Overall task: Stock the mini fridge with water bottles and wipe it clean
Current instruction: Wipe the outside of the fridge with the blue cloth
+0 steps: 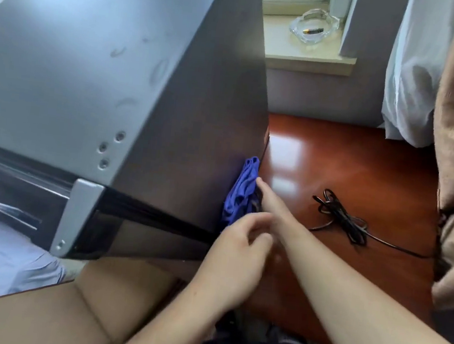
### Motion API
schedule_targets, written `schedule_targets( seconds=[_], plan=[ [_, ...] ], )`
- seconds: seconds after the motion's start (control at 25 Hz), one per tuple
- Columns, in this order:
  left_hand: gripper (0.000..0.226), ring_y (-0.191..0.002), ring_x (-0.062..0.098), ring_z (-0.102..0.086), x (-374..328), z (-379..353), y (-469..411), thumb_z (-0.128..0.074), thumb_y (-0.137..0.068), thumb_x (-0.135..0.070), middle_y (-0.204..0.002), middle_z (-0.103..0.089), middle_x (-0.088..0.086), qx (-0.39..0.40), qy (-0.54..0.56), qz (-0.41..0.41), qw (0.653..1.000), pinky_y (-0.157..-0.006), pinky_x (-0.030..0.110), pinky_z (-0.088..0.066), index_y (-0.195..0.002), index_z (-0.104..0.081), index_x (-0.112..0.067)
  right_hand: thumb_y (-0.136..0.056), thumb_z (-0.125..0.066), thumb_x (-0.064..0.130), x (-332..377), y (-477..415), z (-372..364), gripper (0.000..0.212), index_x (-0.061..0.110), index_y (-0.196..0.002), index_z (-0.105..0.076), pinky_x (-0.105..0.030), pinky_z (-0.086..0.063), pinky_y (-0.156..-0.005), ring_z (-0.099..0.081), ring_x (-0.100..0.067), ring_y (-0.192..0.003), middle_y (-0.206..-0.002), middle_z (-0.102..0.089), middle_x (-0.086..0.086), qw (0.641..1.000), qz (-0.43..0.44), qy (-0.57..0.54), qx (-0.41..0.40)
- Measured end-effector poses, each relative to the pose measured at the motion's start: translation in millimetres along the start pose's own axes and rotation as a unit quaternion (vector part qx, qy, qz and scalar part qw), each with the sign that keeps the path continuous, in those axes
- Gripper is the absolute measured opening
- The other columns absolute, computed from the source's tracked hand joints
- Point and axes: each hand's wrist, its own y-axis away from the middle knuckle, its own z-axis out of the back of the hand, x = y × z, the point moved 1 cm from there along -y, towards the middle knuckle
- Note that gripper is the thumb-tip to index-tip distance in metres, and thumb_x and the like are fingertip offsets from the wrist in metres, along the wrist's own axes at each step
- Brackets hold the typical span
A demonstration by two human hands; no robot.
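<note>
The mini fridge point(96, 74) fills the left of the view, with a grey top and a dark right side wall. A blue cloth point(242, 190) lies bunched against the lower part of that side wall. My right hand point(266, 197) reaches in from the lower right and presses the cloth to the wall with its fingers stretched out. My left hand point(240, 246) hovers just below the cloth, in front of my right forearm, its fingers loosely curled around nothing that I can see. No water bottles are in view.
A bundled black power cord point(341, 214) lies on the glossy red-brown wooden floor point(347, 162) right of the fridge. A glass ashtray point(314, 27) sits on the window sill beyond. Curtains point(450, 111) hang at the right. My bare knee point(79, 310) is at the bottom left.
</note>
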Motion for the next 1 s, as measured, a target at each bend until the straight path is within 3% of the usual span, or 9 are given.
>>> schedule_targets(
  seconds=[0.12, 0.2, 0.32, 0.44, 0.56, 0.68, 0.84, 0.92, 1.0],
  plan=[
    [0.048, -0.115, -0.001, -0.059, 47.4, -29.2, -47.1, -0.059, -0.094, -0.024, -0.128, -0.065, -0.012, 0.031, 0.049, 0.138, 0.989, -0.114, 0.03, -0.042, -0.142, -0.054, -0.025, -0.103, -0.049, 0.045, 13.5, -2.3, 5.8, 0.033, 0.024, -0.115, -0.07, -0.035, -0.057, -0.073, -0.066, -0.013, -0.089, -0.104, -0.07, 0.004, 0.998, 0.025, 0.047, 0.029],
    [0.056, -0.115, 0.012, -0.059, 75.8, -51.5, -65.1, -0.058, -0.098, -0.028, -0.124, -0.064, -0.004, 0.028, 0.161, 0.243, 0.956, -0.11, 0.033, -0.042, -0.151, -0.043, -0.022, -0.103, -0.045, 0.035, 13.6, -2.4, 10.5, 0.03, 0.027, -0.117, -0.071, -0.034, -0.055, -0.075, -0.063, -0.013, -0.084, -0.101, -0.069, 0.003, 0.995, 0.036, 0.085, 0.033],
    [0.048, -0.12, 0.021, -0.06, 85.8, -68.9, -74.2, -0.05, -0.105, -0.033, -0.136, -0.056, 0.002, 0.009, 0.289, 0.324, 0.901, -0.101, 0.034, -0.044, -0.151, -0.041, -0.022, -0.092, -0.035, 0.004, 6.4, -8.5, 16.9, 0.059, 0.039, -0.127, -0.067, -0.035, -0.056, -0.079, -0.066, -0.012, -0.093, -0.105, -0.074, 0.012, 0.994, 0.055, 0.085, 0.05],
    [0.049, -0.124, 0.025, -0.06, 95.4, -78.0, -74.8, -0.05, -0.103, -0.047, -0.147, -0.052, 0.01, 0.021, 0.302, 0.386, 0.872, -0.101, 0.037, -0.044, -0.145, -0.046, -0.022, -0.088, -0.034, -0.008, -2.6, -14.6, 17.1, 0.073, 0.039, -0.136, -0.063, -0.044, -0.06, -0.077, -0.064, -0.016, -0.115, -0.127, -0.068, 0.013, 0.995, 0.057, 0.067, 0.055],
    [0.05, -0.121, 0.016, -0.061, 92.7, -88.7, -51.6, -0.052, -0.102, -0.046, -0.14, -0.058, 0.0, 0.126, 0.18, 0.353, 0.91, -0.093, 0.028, -0.047, -0.146, -0.047, -0.024, -0.095, -0.05, -0.007, -4.3, -10.9, 11.5, 0.066, 0.042, -0.138, -0.059, -0.037, -0.061, -0.069, -0.069, -0.015, -0.108, -0.132, -0.064, 0.013, 0.995, 0.073, 0.06, 0.038],
    [0.041, -0.121, -0.003, -0.05, 81.2, -90.7, -44.8, -0.057, -0.102, -0.025, -0.13, -0.052, -0.024, 0.094, 0.052, 0.195, 0.975, -0.085, 0.002, -0.037, -0.141, -0.045, -0.028, -0.094, -0.061, -0.004, -6.6, -6.6, 5.1, 0.068, 0.042, -0.143, -0.053, -0.031, -0.061, -0.061, -0.071, -0.013, -0.098, -0.123, -0.063, 0.015, 0.994, 0.091, 0.06, 0.017],
    [0.061, -0.125, 0.013, -0.059, 73.5, -78.2, -71.5, -0.053, -0.098, -0.014, -0.132, -0.06, -0.011, 0.007, 0.03, 0.159, 0.987, -0.091, 0.022, -0.043, -0.152, -0.03, -0.029, -0.092, -0.061, -0.003, -0.8, -5.2, 1.5, 0.062, 0.037, -0.139, -0.058, -0.037, -0.062, -0.065, -0.072, -0.021, -0.097, -0.125, -0.065, -0.003, 0.988, 0.098, 0.115, 0.004],
    [0.073, -0.132, 0.016, -0.054, 73.0, -71.9, -78.5, -0.053, -0.099, -0.019, -0.149, -0.052, -0.007, -0.028, 0.047, 0.205, 0.977, -0.095, 0.023, -0.038, -0.16, -0.015, -0.03, -0.092, -0.06, 0.0, 7.9, -3.8, 5.0, 0.048, 0.035, -0.126, -0.063, -0.034, -0.062, -0.068, -0.068, -0.015, -0.086, -0.109, -0.071, 0.0, 0.968, 0.129, 0.214, 0.004],
    [0.077, -0.142, 0.015, -0.043, 68.3, -68.5, -73.6, -0.053, -0.1, -0.022, -0.157, -0.042, -0.008, -0.053, 0.055, 0.228, 0.971, -0.098, 0.021, -0.03, -0.163, -0.01, -0.028, -0.091, -0.061, 0.008, 9.3, -3.2, 8.8, 0.05, 0.04, -0.128, -0.061, -0.026, -0.055, -0.065, -0.065, -0.008, -0.083, -0.106, -0.073, 0.006, 0.95, 0.155, 0.272, 0.0]
  ],
)
